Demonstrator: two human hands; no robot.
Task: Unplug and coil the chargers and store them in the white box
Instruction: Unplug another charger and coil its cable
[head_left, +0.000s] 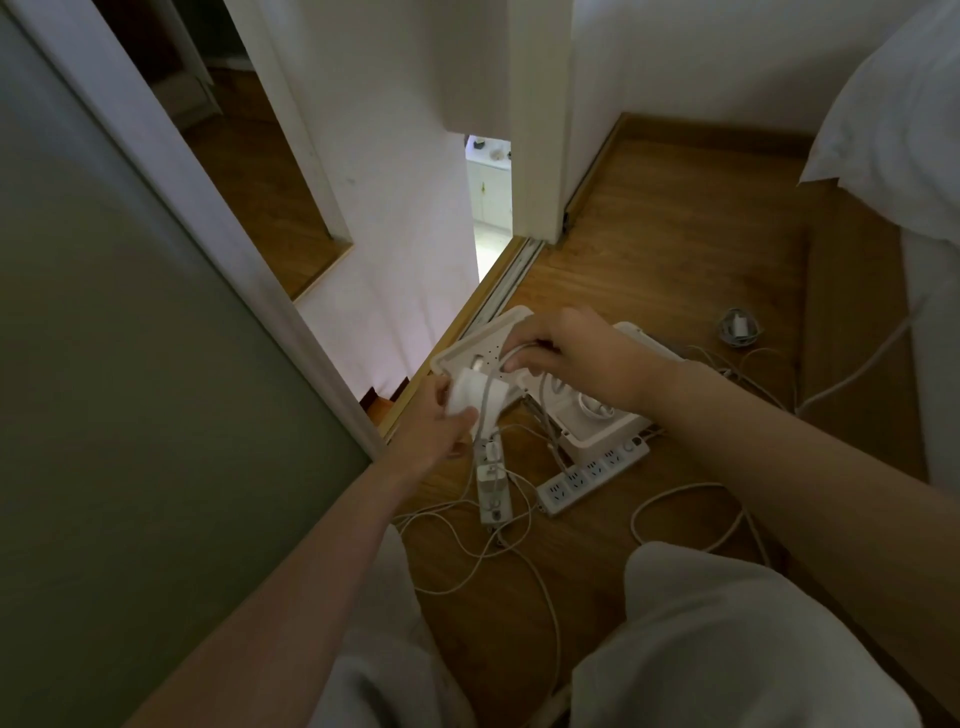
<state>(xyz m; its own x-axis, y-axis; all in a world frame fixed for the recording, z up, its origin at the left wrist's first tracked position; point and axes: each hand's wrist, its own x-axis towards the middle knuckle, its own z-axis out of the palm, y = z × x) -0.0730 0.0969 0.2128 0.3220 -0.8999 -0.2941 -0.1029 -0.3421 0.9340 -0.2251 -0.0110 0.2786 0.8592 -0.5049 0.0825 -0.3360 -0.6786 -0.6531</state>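
White charger brick (470, 392) sits in the left hand (436, 431), whose fingers curl round it, while the right hand (566, 353) pinches a loop of its cable (519, 349) just above the tilted lid (467, 348) of the white box (597, 439). The box stands open on the wooden floor (675, 260) with a coiled cord (595, 408) inside. Two power strips (592, 475) lie just in front among loose cables, and another coiled charger (737, 327) lies well apart to the right.
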